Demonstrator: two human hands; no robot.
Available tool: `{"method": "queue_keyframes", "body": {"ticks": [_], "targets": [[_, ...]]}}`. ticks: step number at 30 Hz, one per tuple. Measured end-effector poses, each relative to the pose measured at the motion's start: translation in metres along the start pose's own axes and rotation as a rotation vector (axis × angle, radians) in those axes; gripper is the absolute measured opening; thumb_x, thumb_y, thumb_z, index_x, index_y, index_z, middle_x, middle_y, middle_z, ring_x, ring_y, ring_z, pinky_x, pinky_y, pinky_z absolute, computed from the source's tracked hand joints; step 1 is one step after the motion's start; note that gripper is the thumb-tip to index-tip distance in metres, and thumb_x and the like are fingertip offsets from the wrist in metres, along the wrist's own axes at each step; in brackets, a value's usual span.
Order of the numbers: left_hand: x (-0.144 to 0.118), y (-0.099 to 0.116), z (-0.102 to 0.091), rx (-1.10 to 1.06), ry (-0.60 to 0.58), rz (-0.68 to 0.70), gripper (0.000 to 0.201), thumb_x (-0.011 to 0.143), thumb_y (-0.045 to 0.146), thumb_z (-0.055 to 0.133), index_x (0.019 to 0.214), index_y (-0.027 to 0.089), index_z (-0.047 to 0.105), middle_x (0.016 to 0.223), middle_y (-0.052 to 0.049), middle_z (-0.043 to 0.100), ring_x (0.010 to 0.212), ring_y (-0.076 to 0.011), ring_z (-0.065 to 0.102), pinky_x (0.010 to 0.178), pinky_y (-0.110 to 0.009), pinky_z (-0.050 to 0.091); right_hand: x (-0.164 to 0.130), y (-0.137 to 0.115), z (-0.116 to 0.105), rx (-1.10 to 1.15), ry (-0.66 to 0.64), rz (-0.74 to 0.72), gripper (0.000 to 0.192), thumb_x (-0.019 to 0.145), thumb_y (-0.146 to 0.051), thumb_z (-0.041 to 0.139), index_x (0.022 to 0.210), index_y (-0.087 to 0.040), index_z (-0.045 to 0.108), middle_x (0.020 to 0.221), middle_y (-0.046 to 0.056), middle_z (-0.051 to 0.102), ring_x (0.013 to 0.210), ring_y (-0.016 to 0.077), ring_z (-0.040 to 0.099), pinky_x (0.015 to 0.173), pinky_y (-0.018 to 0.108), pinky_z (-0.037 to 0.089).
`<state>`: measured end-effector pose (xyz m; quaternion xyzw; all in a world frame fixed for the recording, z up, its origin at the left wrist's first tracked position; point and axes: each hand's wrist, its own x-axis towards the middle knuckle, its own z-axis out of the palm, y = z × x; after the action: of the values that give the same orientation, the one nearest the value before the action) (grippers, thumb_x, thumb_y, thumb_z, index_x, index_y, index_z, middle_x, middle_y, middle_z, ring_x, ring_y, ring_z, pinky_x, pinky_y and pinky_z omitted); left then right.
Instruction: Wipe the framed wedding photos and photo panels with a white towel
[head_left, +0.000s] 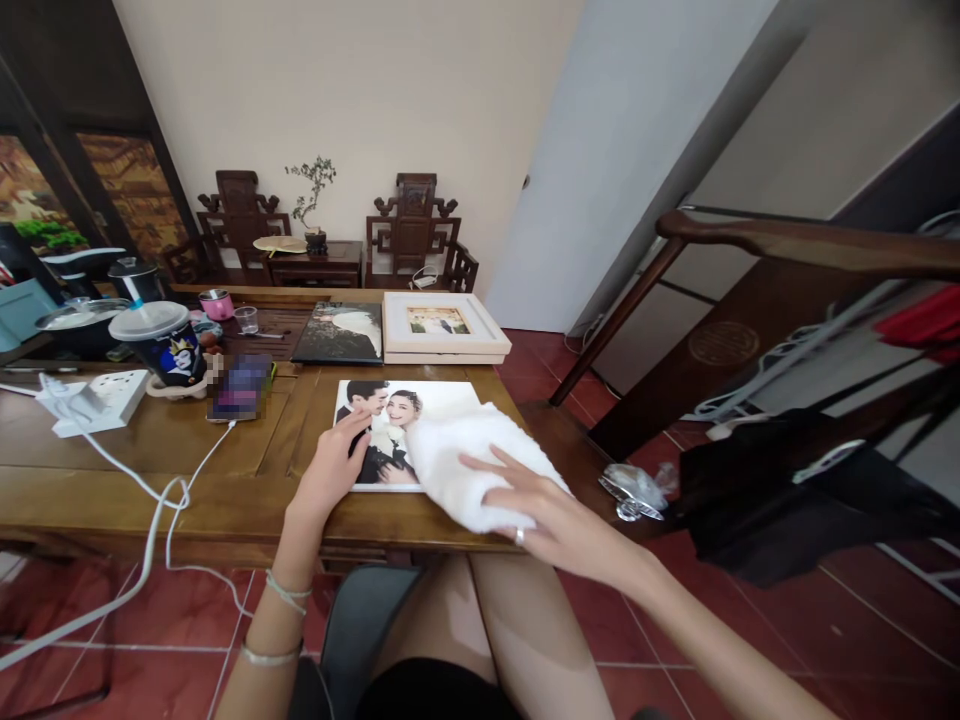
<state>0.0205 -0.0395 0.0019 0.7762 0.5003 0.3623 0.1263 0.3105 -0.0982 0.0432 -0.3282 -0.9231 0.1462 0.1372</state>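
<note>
A large photo print [405, 405] of a couple lies flat near the front edge of the wooden table [135, 470]. My left hand [335, 462] rests on the print's left side with fingers spread, pressing it down. My right hand [536, 505] lies flat, fingers apart, on a white cloth [472, 455] that covers the print's right part. The cloth is bunched under my palm.
A dark photo album [339, 332] and a white framed picture [442, 327] lie further back. At left stand a cup with a lid [161, 342], a phone [241, 388] on a white cable, and a power strip [97, 400]. A wooden chair arm [787, 245] is at right.
</note>
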Motion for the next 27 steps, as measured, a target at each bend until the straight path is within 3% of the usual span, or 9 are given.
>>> {"method": "queue_keyframes", "body": {"ticks": [4, 7, 9, 12, 16, 20, 24, 27], "targets": [[0.000, 0.000, -0.002, 0.016, -0.024, 0.024, 0.035, 0.091, 0.023, 0.042, 0.118, 0.015, 0.063, 0.130, -0.010, 0.060, 0.126, -0.0227, 0.051, 0.110, -0.040, 0.038, -0.004, -0.009, -0.011, 0.036, -0.102, -0.007, 0.024, 0.079, -0.007, 0.046, 0.084, -0.023, 0.064, 0.142, 0.002, 0.048, 0.139, 0.0240, 0.030, 0.116, 0.046, 0.022], [0.001, -0.002, -0.002, 0.022, -0.033, 0.029, 0.036, 0.092, 0.024, 0.042, 0.119, 0.015, 0.063, 0.131, -0.010, 0.059, 0.127, -0.0225, 0.050, 0.110, -0.040, 0.038, 0.015, 0.021, -0.011, 0.070, -0.053, 0.013, 0.018, 0.084, -0.017, 0.048, 0.086, -0.022, 0.065, 0.130, 0.003, 0.060, 0.137, 0.0275, 0.034, 0.114, 0.047, 0.027], [0.001, -0.004, -0.001, 0.022, -0.031, 0.034, 0.036, 0.092, 0.024, 0.042, 0.119, 0.015, 0.063, 0.130, -0.010, 0.060, 0.127, -0.0225, 0.050, 0.110, -0.040, 0.038, 0.035, 0.050, -0.010, 0.089, 0.022, 0.033, 0.019, 0.087, -0.025, 0.047, 0.088, -0.021, 0.066, 0.118, 0.004, 0.066, 0.129, 0.0295, 0.045, 0.113, 0.049, 0.027], [0.000, -0.005, -0.001, 0.017, -0.028, 0.038, 0.036, 0.092, 0.025, 0.042, 0.119, 0.014, 0.063, 0.129, -0.011, 0.060, 0.127, -0.0227, 0.050, 0.109, -0.041, 0.039, 0.067, 0.090, -0.008, 0.100, 0.158, 0.060, 0.024, 0.090, -0.034, 0.046, 0.089, -0.020, 0.065, 0.101, 0.002, 0.070, 0.102, 0.0275, 0.064, 0.115, 0.050, 0.022], [0.001, -0.006, -0.001, 0.004, -0.025, 0.031, 0.036, 0.091, 0.025, 0.043, 0.119, 0.013, 0.063, 0.129, -0.011, 0.060, 0.126, -0.0230, 0.051, 0.109, -0.041, 0.039, 0.094, 0.112, -0.007, 0.096, 0.279, 0.113, 0.026, 0.090, -0.038, 0.047, 0.086, -0.019, 0.064, 0.091, 0.003, 0.071, 0.086, 0.0244, 0.066, 0.113, 0.054, 0.022], [0.001, -0.006, 0.000, 0.003, -0.010, 0.021, 0.036, 0.091, 0.024, 0.044, 0.118, 0.012, 0.063, 0.128, -0.012, 0.061, 0.125, -0.0238, 0.052, 0.108, -0.042, 0.040, 0.081, 0.095, 0.001, 0.037, 0.278, 0.090, 0.018, 0.089, -0.029, 0.049, 0.092, -0.020, 0.064, 0.101, 0.006, 0.070, 0.102, 0.0271, 0.063, 0.112, 0.057, 0.021], [0.001, -0.005, 0.002, 0.001, -0.003, 0.012, 0.035, 0.091, 0.023, 0.043, 0.117, 0.013, 0.064, 0.128, -0.011, 0.061, 0.125, -0.0238, 0.052, 0.109, -0.042, 0.039, 0.036, 0.048, 0.012, -0.026, 0.190, 0.009, 0.020, 0.084, -0.014, 0.048, 0.095, -0.021, 0.063, 0.119, 0.009, 0.065, 0.135, 0.0269, 0.038, 0.114, 0.055, 0.017], [0.002, -0.003, 0.001, 0.006, -0.006, 0.010, 0.035, 0.091, 0.023, 0.043, 0.118, 0.012, 0.063, 0.128, -0.012, 0.061, 0.127, -0.0236, 0.050, 0.109, -0.041, 0.038, 0.003, 0.011, 0.012, 0.004, 0.090, 0.000, 0.024, 0.076, -0.006, 0.047, 0.086, -0.021, 0.063, 0.142, 0.010, 0.048, 0.137, 0.0249, 0.034, 0.116, 0.051, 0.015]]}}
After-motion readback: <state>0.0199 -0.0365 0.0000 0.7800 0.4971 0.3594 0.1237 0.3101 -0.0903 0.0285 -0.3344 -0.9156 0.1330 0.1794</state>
